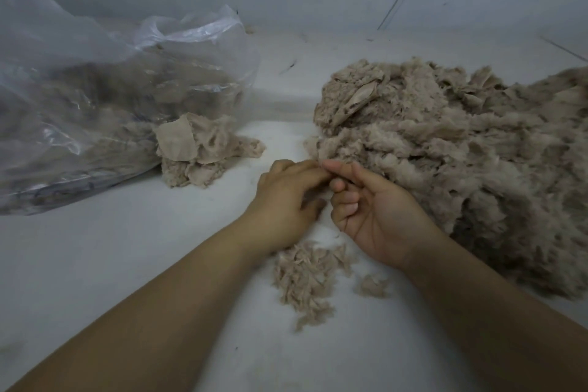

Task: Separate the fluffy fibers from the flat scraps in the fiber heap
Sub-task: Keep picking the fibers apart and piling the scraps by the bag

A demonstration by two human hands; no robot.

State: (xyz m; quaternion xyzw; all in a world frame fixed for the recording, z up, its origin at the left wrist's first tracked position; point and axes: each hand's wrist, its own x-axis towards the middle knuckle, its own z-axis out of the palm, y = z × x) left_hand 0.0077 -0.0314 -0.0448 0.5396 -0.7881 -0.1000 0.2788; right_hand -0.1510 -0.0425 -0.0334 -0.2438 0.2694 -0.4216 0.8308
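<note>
1. Grip: left hand (286,197) and right hand (375,213) meet fingertip to fingertip at the near edge of the fiber heap (461,162). Both have fingers curled, and together they appear to pinch a small wisp pulled from that edge. The wisp itself is too small and too hidden between the fingers to say whether it is fluff or scrap.

2. Fiber heap: large beige mound on the right of the white floor (127,264), touching the right hand's fingers. Judged very light, soft and loosely tangled; tufts should tear free with a gentle pull, but strands will cling and drag neighbours along. Best held by a fingertip pinch at a loose edge, the other hand steadying the mass.

3. Flat scraps: thin, smooth cloth-like pieces, one showing high in the heap (359,99). Judged limp, light, not fragile; take one by an exposed corner and peel it out.

4. Small pile of fluff (305,277): lies on the floor between the wrists, just beneath the hands, with a stray tuft (372,285) beside it.

5. Pile of scraps (197,149): to the left, well apart from the heap, resting against the plastic bag (95,99).

6. Plastic bag: clear, crumpled, partly filled with similar beige material.
</note>
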